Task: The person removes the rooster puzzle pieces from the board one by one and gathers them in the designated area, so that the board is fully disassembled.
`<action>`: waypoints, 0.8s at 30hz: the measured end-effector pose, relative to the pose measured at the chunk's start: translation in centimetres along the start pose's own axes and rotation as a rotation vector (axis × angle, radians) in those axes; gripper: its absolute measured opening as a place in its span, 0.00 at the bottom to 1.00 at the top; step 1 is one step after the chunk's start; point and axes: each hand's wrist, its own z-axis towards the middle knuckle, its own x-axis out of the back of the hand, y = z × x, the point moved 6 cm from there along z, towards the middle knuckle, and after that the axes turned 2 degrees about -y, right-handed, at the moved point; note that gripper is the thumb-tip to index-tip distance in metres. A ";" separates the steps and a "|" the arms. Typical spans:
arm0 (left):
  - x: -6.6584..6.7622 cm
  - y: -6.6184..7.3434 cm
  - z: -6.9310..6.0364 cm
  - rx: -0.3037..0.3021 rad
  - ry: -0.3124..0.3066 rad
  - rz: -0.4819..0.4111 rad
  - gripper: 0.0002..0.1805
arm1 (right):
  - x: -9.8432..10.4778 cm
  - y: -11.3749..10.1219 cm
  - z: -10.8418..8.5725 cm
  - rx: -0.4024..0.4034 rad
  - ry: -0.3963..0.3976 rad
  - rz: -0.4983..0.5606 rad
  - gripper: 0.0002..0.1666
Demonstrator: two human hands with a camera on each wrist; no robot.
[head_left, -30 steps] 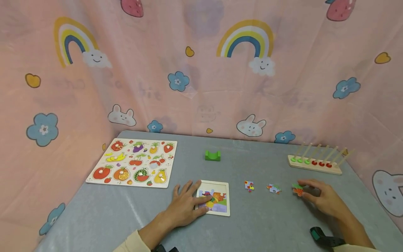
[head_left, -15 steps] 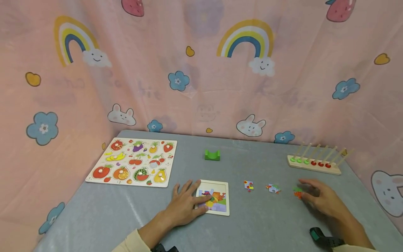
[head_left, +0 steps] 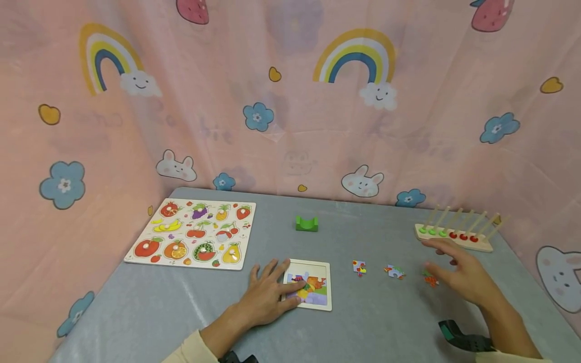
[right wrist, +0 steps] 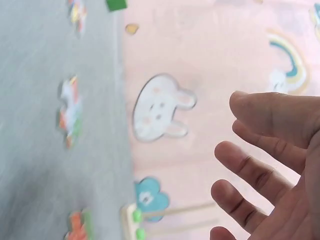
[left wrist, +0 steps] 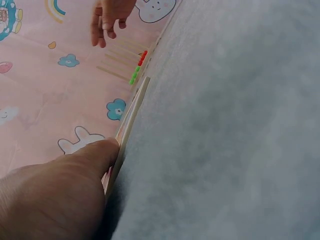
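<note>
Since half a second ago, I've got the right hand (head_left: 467,280) up off the orange-and-green jigsaw piece (head_left: 431,280), which lies on the surface (head_left: 376,322) near the thumb; thumb and fingers wide apart, nothing held. Left hand (head_left: 265,301) unchanged: fingers fanned, index and thumb resting on the jigsaw tray (head_left: 329,285).

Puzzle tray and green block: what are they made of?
The puzzle tray looks like matte, bare wood, judging by its pale cream rim. The green block could be smooth painted wood or plastic; its even colour shows no grain.
</note>
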 end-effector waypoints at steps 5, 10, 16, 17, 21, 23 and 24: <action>-0.1 0.0 0.1 0.006 -0.001 0.002 0.24 | -0.1 -2.4 0.6 0.065 0.027 0.007 0.29; -0.1 -0.1 0.1 0.017 0.007 0.006 0.31 | -1.2 -4.2 1.4 0.079 0.019 0.034 0.28; 0.0 -0.2 0.2 0.046 0.030 -0.001 0.38 | -3.0 -6.5 2.2 0.113 -0.009 0.086 0.28; 0.0 -0.2 0.2 0.050 0.035 -0.002 0.39 | -3.3 -6.8 2.4 0.121 -0.013 0.099 0.28; 0.1 -0.2 0.2 0.065 0.053 -0.020 0.41 | -4.7 -8.0 2.9 0.143 -0.024 0.147 0.27; 0.1 -0.3 0.3 0.074 0.064 -0.029 0.40 | -5.5 -8.7 3.2 0.152 -0.037 0.175 0.27; 0.1 -0.3 0.3 0.079 0.067 -0.033 0.40 | -5.8 -9.0 3.3 0.153 -0.044 0.184 0.27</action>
